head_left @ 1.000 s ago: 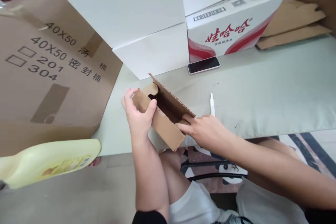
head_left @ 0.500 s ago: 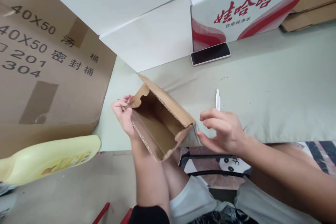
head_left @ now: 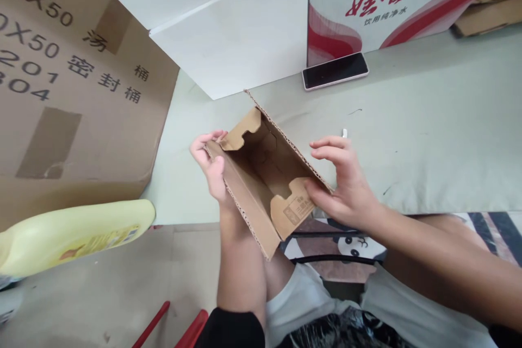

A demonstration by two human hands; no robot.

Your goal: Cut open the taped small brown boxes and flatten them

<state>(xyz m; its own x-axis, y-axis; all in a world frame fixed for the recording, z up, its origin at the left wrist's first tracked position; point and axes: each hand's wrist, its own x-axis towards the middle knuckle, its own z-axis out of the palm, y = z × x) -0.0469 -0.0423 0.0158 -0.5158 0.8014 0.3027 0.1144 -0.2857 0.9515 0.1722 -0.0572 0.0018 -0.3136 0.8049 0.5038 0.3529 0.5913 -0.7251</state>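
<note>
A small cardboard box [head_left: 253, 201] is tilted over the table's front edge, its open top toward me and its flaps raised. I can see into it, and no contents show. My left hand [head_left: 210, 166] grips its left end, thumb on the near flap and fingers behind. At the right end, my right hand [head_left: 342, 185] has its thumb against a small printed end flap [head_left: 291, 209]. The other fingers of that hand are spread apart beyond the far flap. Just past them pokes the tip of a small white tool [head_left: 345, 133], mostly hidden by the hand.
A phone [head_left: 335, 72] lies by a red-and-white carton [head_left: 367, 16]. White boxes [head_left: 244, 38] stand at the back, a big brown carton [head_left: 101, 136] on the left. A yellow bottle [head_left: 81, 234] is at lower left. The table's front edge runs near my lap.
The box has shifted right and turned, and its right end flap now folds outward. My right thumb has come onto that flap. My left hand keeps its hold.
</note>
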